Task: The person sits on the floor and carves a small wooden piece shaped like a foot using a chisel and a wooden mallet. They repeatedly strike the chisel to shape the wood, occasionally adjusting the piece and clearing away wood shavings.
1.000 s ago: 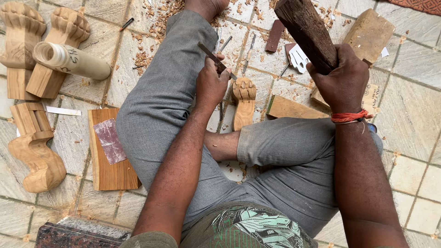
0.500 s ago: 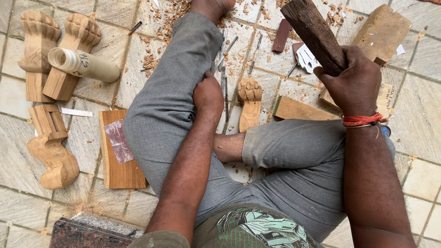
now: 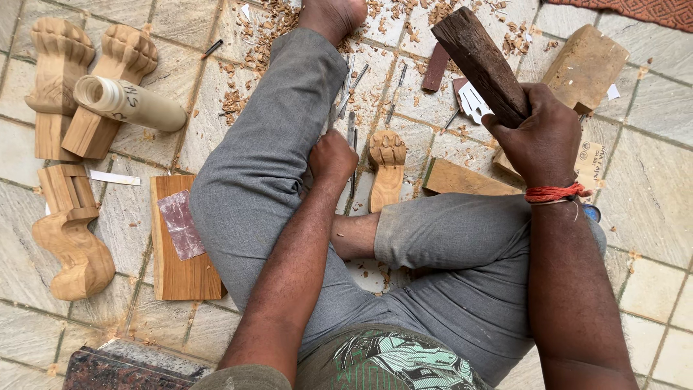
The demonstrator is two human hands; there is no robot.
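Your right hand (image 3: 543, 137) is clenched around a dark, rough wooden mallet (image 3: 482, 63), gripping its lower end so the heavy block slants up and away to the left, raised above the tiled floor (image 3: 650, 195). Your left hand (image 3: 333, 155) rests lower, just beside your grey-trousered knee, fingers curled down among a row of thin metal chisels (image 3: 351, 133) lying on the floor — whether it actually grips one, you cannot tell from this view. Just right of that hand lies a small carved wooden leg (image 3: 387, 167), pale, with a scalloped top, flat on the tiles between your legs. A red thread (image 3: 554, 193) circles your right wrist.

Further out, a plain wood block (image 3: 462, 180) sits by your right knee, and a larger tan block (image 3: 583, 66) lies beyond the mallet. Wood shavings (image 3: 263, 29) scatter near your bare foot. To your far left, several larger carved legs (image 3: 68, 238) are grouped, a cream cylinder (image 3: 130, 105) resting across two of them, and a flat board (image 3: 177, 245) carries a piece of sandpaper.
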